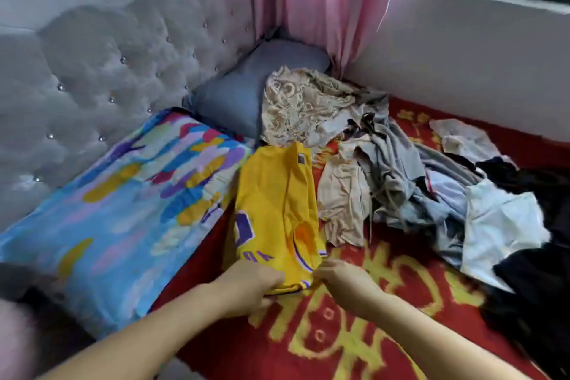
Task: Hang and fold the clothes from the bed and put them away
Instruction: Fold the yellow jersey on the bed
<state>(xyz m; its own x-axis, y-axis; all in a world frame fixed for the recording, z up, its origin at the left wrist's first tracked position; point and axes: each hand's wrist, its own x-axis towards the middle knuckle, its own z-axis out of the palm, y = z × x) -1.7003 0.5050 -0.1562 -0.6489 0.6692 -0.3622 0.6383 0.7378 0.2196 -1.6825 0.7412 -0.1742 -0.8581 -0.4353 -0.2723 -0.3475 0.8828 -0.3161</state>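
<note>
A yellow jersey with purple trim lies lengthwise on the red bed cover, folded narrow. My left hand grips its near edge on the left side. My right hand pinches the same near edge on the right side. To the right sprawls a heap of unfolded clothes: beige, grey, white and black pieces. A beige patterned garment lies bunched beyond the jersey.
A colourful blue pillow lies left of the jersey, a grey-blue pillow behind it. A tufted grey headboard stands at the left, a pink curtain in the corner, a white wall under a window at the right.
</note>
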